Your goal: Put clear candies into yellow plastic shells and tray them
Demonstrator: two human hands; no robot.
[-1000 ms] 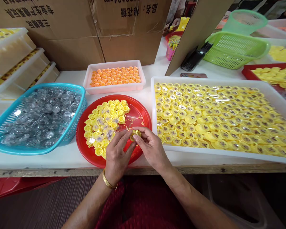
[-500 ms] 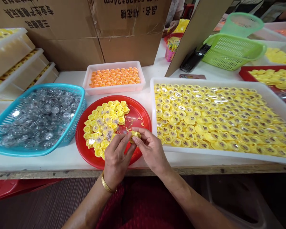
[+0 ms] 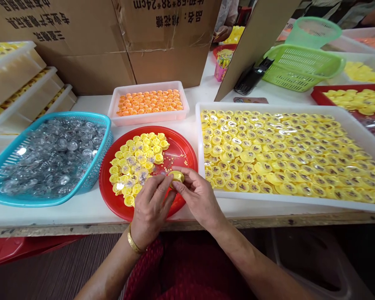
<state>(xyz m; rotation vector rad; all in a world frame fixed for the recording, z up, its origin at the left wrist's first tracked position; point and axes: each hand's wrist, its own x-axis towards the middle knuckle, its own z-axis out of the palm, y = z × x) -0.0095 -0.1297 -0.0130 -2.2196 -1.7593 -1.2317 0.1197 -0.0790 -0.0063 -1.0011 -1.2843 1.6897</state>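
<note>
Over the front of a round red tray (image 3: 184,146), both hands meet at one small yellow plastic cup (image 3: 178,175). My right hand (image 3: 198,198) pinches it between thumb and fingers. My left hand (image 3: 151,208), with a gold bracelet at the wrist, has its fingertips closed at the cup's left edge; they partly hide it. Small yellow cups (image 3: 143,148) crowd the left part of the tray, some with clear discs in or on them. Tiny pale orange bits (image 3: 173,160) lie scattered on the tray's bare red surface.
A blue basket (image 3: 109,129) of clear plastic caps stands left, a white tray (image 3: 200,166) of capped yellow pieces right. Behind are a pink-white tray (image 3: 148,120) of orange cups, cardboard (image 3: 90,62), and a green basket (image 3: 303,64). Stacked tubs (image 3: 34,79) stand left. A co-worker's hand (image 3: 222,33) shows behind.
The yellow cup has turned slightly in my fingers, showing more of its round face. Both hands stay in nearly the same place; the whole view has shifted a little.
</note>
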